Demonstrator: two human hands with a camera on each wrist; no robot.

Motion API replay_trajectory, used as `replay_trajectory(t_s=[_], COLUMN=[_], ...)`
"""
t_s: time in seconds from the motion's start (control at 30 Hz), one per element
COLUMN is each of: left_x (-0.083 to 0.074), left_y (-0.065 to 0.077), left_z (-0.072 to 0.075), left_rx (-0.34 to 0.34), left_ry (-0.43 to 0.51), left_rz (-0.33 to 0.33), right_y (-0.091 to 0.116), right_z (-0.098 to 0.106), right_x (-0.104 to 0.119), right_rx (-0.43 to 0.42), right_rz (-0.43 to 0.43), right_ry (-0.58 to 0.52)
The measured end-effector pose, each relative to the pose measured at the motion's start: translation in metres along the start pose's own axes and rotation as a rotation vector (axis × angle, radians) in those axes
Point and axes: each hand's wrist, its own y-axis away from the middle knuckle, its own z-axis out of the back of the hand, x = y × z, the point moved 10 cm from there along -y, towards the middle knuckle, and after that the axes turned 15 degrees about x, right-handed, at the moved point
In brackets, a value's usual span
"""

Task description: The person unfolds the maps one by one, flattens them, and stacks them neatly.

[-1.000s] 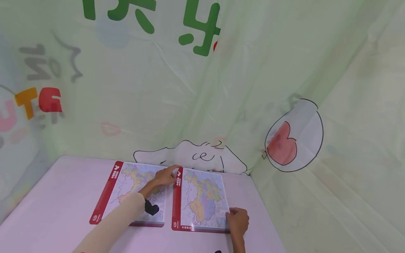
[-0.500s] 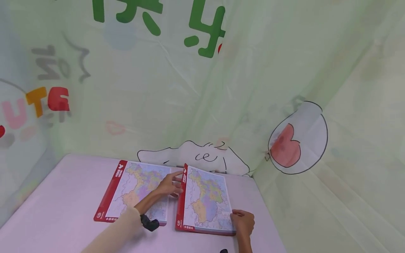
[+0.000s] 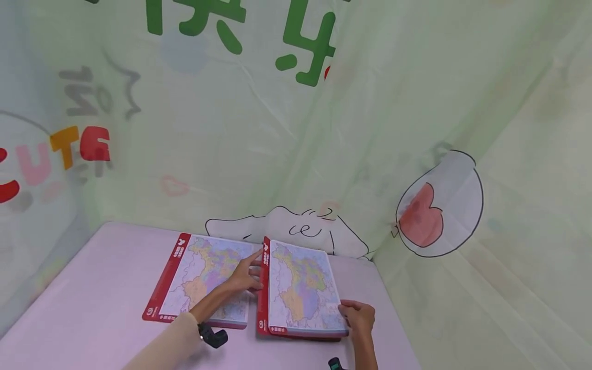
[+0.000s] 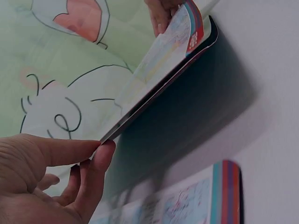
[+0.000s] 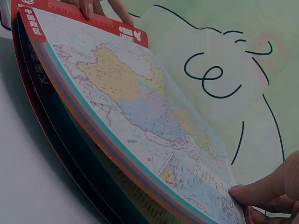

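A map of China [image 3: 300, 290] with a red left border is held between both hands, its edges lifted off the table. My left hand [image 3: 245, 275] pinches its left edge between thumb and fingers, plain in the left wrist view. At the lower right corner my right hand [image 3: 361, 316] pinches the edge, thumb on top. From the right wrist view, the map sheet [image 5: 135, 102] bows, and a dark sheet with white characters [image 5: 39, 67] lies beneath it, slightly apart. A second, similar map [image 3: 168, 282] lies flat to the left, partly behind my left forearm.
Both maps are on a pale pink table [image 3: 111, 267]. Behind it hangs a pale green printed curtain [image 3: 208, 169], close to the table's far edge, with another side of it [image 3: 499, 308] on the right. Dark bands are on both wrists.
The right map has risen from lying nearly flat to being tilted and raised, with a gap and shadow beneath it. The whole view has shifted slightly. The left map lies as before.
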Motion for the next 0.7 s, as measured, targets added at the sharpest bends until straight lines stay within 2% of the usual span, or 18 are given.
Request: replay_trajectory(t_s=[0.17,0.4,0.53,0.7], left_x=[-0.008,-0.005,-0.005,0.007], left_y=[0.014,0.037,0.054,0.075], left_z=[0.025,0.057,0.078,0.109], left_rx=[0.0,-0.05,-0.078,-0.145], left_ry=[0.043,0.018,-0.012,-0.037], left_rz=[0.001,0.045,0.053,0.078], right_y=[-0.01,-0.012,-0.013,-0.017], right_z=[-0.018,-0.04,-0.046,-0.046], right_x=[0.012,0.034,0.042,0.047], right_rx=[0.073,0.124,0.123,0.099], right_rz=[0.035,0.08,0.079,0.073], right_ry=[-0.001,0.038,0.067,0.099])
